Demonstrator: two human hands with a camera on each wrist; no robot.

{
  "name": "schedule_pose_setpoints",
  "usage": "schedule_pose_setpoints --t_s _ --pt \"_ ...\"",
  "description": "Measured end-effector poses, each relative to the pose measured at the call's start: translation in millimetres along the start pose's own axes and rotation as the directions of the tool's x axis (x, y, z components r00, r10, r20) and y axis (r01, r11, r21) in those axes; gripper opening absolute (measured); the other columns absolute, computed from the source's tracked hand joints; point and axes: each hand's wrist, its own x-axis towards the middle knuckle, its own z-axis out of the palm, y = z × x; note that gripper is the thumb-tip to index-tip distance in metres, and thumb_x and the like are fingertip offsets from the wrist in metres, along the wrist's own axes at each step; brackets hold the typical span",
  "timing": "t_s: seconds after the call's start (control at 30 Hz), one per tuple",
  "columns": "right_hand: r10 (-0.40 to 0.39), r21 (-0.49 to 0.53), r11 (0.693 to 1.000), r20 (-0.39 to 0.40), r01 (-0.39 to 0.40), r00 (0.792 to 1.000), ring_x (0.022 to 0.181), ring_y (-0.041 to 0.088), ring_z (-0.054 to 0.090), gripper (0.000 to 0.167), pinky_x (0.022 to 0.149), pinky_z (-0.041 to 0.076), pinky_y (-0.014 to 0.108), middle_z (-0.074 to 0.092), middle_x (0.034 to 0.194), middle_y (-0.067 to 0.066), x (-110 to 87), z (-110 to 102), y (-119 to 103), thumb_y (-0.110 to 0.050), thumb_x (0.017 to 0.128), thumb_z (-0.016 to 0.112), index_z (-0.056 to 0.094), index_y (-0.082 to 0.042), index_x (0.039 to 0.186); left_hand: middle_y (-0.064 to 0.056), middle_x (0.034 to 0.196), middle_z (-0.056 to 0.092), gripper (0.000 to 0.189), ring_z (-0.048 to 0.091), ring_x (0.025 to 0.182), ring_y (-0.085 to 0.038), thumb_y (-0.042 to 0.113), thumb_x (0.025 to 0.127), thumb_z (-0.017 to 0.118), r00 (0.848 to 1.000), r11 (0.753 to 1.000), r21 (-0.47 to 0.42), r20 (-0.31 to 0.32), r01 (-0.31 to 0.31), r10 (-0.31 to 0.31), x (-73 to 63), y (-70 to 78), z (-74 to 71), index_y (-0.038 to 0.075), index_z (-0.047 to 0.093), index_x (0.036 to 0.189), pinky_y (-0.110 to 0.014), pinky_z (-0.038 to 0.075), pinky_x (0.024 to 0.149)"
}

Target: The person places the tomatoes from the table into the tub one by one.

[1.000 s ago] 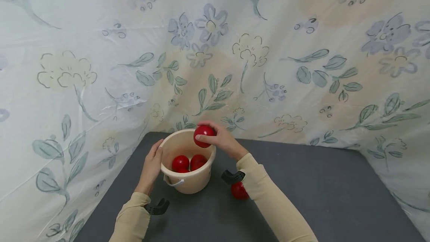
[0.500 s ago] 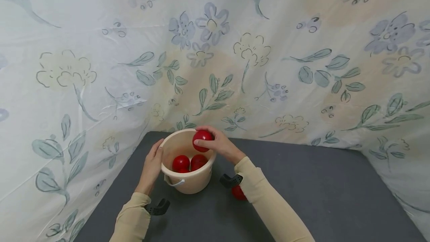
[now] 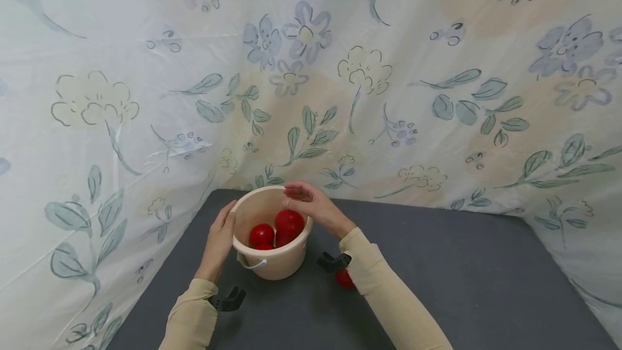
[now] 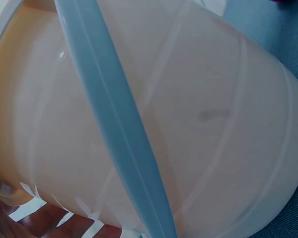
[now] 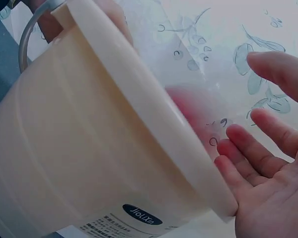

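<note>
A cream plastic bucket stands tilted slightly toward me on the dark table. My left hand grips its left side at the rim; in the left wrist view the fingers show partly hidden behind the bucket wall. My right hand is over the right rim, fingers parted and nothing in them. Just below it a red ball is within the bucket mouth, a red blur past the rim in the right wrist view. Several other red balls, including a shiny one, lie inside.
Another red ball lies on the dark table, partly hidden by the right wrist's black camera strap. The bucket's handle hangs down its near side. A floral cloth hangs behind the table.
My right hand moved slightly in over the rim with the red ball, then its fingers parted and the ball dropped into the bucket. The left hand stays on the bucket.
</note>
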Motion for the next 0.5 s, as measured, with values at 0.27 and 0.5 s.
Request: schedule_pose_setpoints --t_s 0.27,0.5 --pt "-0.028 0.041 0.999 0.015 0.027 1.0 0.137 0.029 0.052 0.057 0.118 0.039 0.052 0.051 0.152 0.015 0.2 -2.6 3.5 -0.026 0.097 0.068 0.048 -0.01 0.148 -0.01 0.166 0.032 0.051 0.034 0.151 -0.035 0.039 0.111 0.03 1.0 1.0 0.001 -0.005 0.005 -0.005 -0.8 1.5 0.7 0.024 0.032 0.16 -0.06 0.032 0.12" --pt "-0.025 0.05 0.998 0.006 0.024 1.0 0.135 0.025 0.054 0.059 0.117 0.042 0.05 0.056 0.148 0.009 -3.5 -5.5 5.0 -0.032 0.095 0.071 0.049 -0.014 0.147 -0.01 0.165 0.032 0.051 0.034 0.151 -0.035 0.038 0.111 0.03 1.0 1.0 0.004 0.0 0.015 -0.015 -0.8 1.8 0.8 0.022 0.031 0.16 -0.059 0.032 0.119"
